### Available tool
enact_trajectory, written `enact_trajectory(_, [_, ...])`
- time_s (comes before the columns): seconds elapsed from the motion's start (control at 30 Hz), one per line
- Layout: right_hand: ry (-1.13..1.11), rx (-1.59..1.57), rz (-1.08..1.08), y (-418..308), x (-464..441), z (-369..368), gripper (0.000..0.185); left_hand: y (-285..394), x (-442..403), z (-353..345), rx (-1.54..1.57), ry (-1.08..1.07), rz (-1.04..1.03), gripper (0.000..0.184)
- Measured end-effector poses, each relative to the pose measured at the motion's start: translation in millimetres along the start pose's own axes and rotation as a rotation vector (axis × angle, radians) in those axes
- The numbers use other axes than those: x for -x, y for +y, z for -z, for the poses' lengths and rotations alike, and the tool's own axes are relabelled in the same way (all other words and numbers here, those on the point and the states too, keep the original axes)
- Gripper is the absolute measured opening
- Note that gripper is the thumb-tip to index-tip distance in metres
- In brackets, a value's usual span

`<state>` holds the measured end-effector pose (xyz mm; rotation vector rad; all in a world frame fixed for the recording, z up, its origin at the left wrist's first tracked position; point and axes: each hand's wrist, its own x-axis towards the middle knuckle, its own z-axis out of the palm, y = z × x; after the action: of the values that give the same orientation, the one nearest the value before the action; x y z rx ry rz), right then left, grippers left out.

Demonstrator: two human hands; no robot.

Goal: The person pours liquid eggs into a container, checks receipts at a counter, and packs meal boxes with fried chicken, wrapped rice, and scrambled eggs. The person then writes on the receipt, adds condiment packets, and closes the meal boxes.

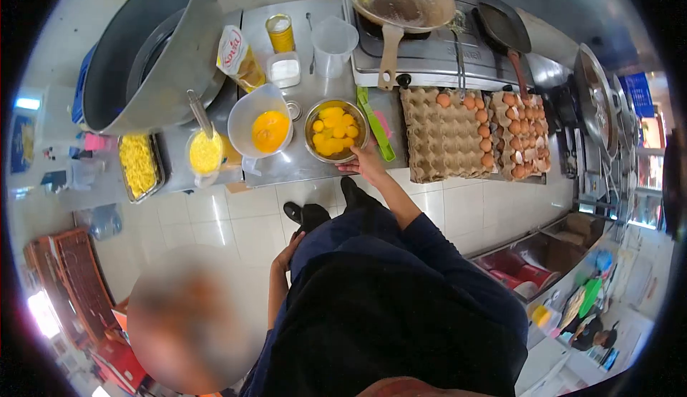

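Note:
My right hand (366, 165) grips the near right edge of a metal bowl (307, 129) at the counter's front edge. Several raw egg yolks (334, 132) lie in the bowl. Down at my side, my left hand (288, 251) rests against my dark trousers with its fingers stretched out, holding nothing. Just left of the bowl stands a clear plastic jug (243, 119) with beaten egg (271, 131) in it. A bright green tool (376, 125) lies right of the bowl, beside a small pink item.
Egg trays (436, 136) stand at right, partly filled with brown eggs (486, 145). Behind them is a stove with a frying pan (395, 7). A big pot (154, 61), a tray of shredded yellow food (137, 164), a jug with a ladle (206, 155) and a can (280, 33) occupy the left.

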<state>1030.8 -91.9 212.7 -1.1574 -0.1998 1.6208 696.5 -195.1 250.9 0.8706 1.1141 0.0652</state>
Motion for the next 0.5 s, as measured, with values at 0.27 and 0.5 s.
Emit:
enact_trajectory(0.27, [-0.014, 0.059, 0.003, 1.7, 0.4, 1.4, 0.057, -44.8, -104.6, 42.8, 0.201, -0.131, 0.456, 0.095])
enact_trajectory(0.5, [0.01, 0.012, 0.108, -0.3, 20.9, 2.3, 0.068, -97.6, -169.6, 67.7, -0.628, 0.911, -0.151, 0.045])
